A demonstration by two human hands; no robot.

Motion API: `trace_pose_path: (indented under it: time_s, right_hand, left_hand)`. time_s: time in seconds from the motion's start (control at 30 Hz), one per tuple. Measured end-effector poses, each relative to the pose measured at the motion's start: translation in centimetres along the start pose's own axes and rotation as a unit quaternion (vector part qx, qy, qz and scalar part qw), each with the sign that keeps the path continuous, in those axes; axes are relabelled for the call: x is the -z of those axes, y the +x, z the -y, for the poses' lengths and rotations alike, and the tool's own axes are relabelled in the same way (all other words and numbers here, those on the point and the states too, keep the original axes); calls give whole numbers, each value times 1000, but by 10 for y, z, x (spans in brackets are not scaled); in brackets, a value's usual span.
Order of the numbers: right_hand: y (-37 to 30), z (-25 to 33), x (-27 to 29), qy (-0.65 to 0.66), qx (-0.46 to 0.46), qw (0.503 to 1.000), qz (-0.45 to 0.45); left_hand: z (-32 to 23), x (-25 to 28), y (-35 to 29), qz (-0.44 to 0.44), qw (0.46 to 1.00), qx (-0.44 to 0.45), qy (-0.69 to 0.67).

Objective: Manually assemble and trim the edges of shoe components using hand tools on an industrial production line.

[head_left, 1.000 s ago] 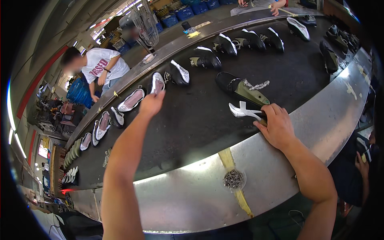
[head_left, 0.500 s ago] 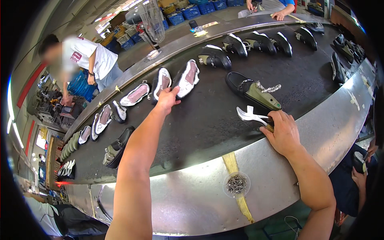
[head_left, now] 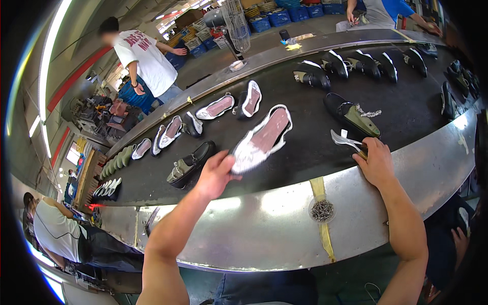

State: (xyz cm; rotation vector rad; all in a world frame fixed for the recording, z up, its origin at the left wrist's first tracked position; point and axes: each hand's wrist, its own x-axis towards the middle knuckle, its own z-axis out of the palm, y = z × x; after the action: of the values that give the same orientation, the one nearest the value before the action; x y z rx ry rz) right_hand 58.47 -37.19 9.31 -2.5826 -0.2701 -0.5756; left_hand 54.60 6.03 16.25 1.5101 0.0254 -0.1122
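My left hand [head_left: 216,175] is closed on one end of a shoe [head_left: 266,134], held sole side up above the black belt. Its underside shows a pink insole board with a ragged white edge. My right hand [head_left: 377,161] grips silver pincers [head_left: 344,141] by their handles at the near edge of the belt. Just beyond the pincers lies a black and green shoe [head_left: 363,121] with a chain across it. A similar shoe [head_left: 189,165] rests to the left of my left hand.
Overturned shoes [head_left: 216,107] line the belt's far side at left, more shoes [head_left: 363,65] at right. A round dish of nails [head_left: 322,211] sits on the metal ledge [head_left: 254,223] over yellow tape. A fan [head_left: 235,30] and a person in a white shirt [head_left: 145,61] are beyond.
My left hand has lifted the shoe out of the far row and brought it nearer. My right hand still holds the pincers. The view has swung left, and the white-shirted person has turned.
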Motion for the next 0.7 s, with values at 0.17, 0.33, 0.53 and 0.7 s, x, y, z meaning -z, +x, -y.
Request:
trace_pose_path:
  time_s: [0.17, 0.33, 0.53, 0.7]
  right_hand:
    - [2, 9, -5, 6, -5, 1000, 25]
    - [0, 5, -5, -8, 9, 1000, 1]
    - [0, 6, -10, -7, 0, 1000, 8]
    - [1, 15, -11, 20, -12, 1000, 19]
  left_hand:
    - [2, 10, -150, 35, 970, -126, 206]
    - [7, 19, -199, 145, 904, 25, 402]
    - [13, 33, -6, -73, 973, -3, 217]
    - [16, 3, 182, -260, 913, 43, 311]
